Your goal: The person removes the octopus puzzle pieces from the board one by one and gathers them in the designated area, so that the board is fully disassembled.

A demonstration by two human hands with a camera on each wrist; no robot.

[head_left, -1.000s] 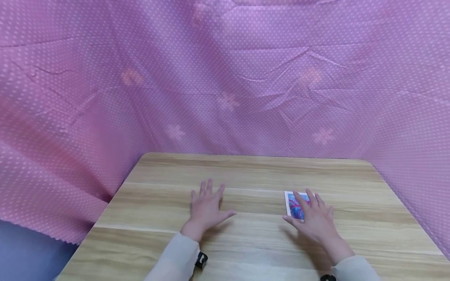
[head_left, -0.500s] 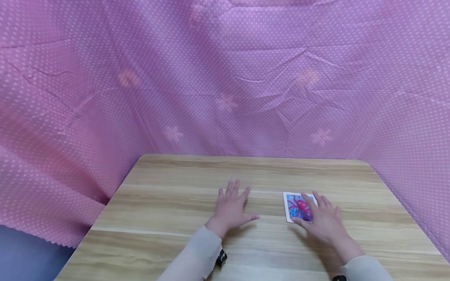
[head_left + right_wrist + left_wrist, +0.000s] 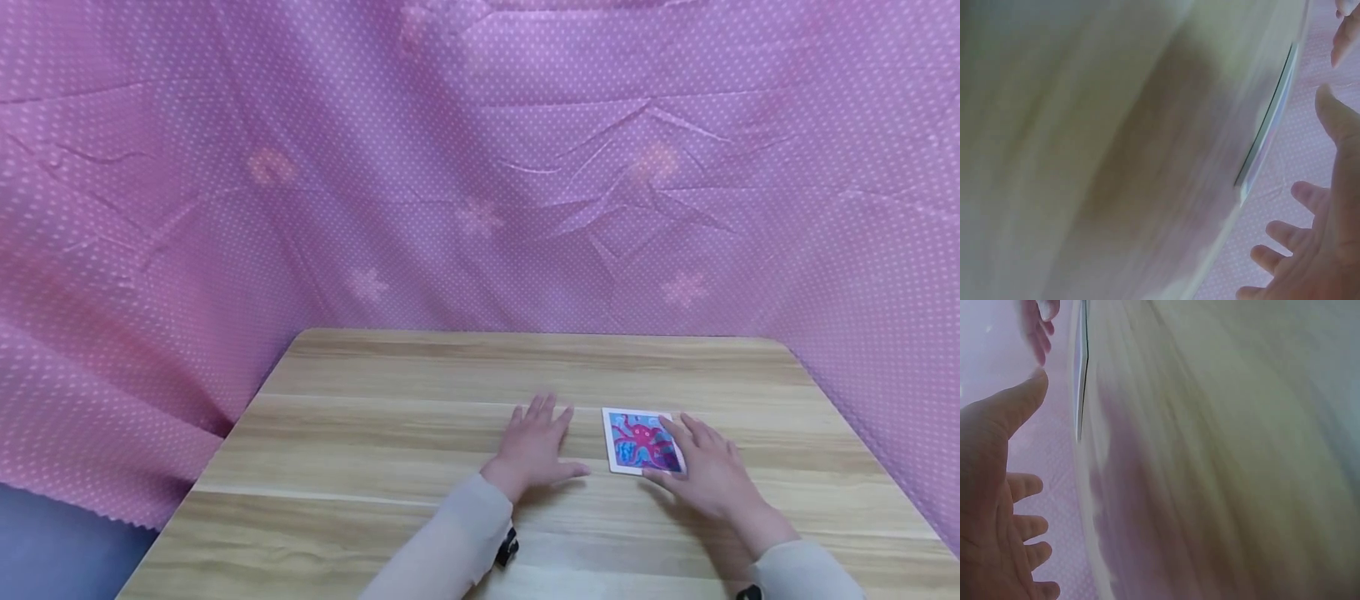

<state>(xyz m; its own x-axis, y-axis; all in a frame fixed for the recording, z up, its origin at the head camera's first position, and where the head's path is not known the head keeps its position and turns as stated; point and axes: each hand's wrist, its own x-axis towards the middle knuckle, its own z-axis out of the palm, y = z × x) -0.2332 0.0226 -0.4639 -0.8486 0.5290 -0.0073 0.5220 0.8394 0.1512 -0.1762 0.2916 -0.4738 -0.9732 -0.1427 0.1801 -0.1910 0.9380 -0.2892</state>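
Observation:
A square picture card (image 3: 641, 442) with a white border and a pink octopus on blue lies flat on the wooden table. My right hand (image 3: 708, 467) hovers over the card's right edge with its fingers spread; in the right wrist view a gap shows between that hand (image 3: 1310, 231) and the card (image 3: 1269, 125). To the left of the card is my left hand (image 3: 532, 450), fingers spread and thumb pointing toward it. The left wrist view shows this hand (image 3: 991, 487) apart from the card (image 3: 1080, 375). Neither hand holds anything.
The wooden table (image 3: 375, 450) has rounded far corners. A pink polka-dot cloth (image 3: 480, 167) hangs behind it and along both sides. Each wrist wears a dark band, the left one (image 3: 507, 548) showing below a pale sleeve (image 3: 450, 533).
My left hand has moved right, from well away to close beside the card. The right hand has shifted slightly right, uncovering more of the octopus picture. The card stays nearly in place.

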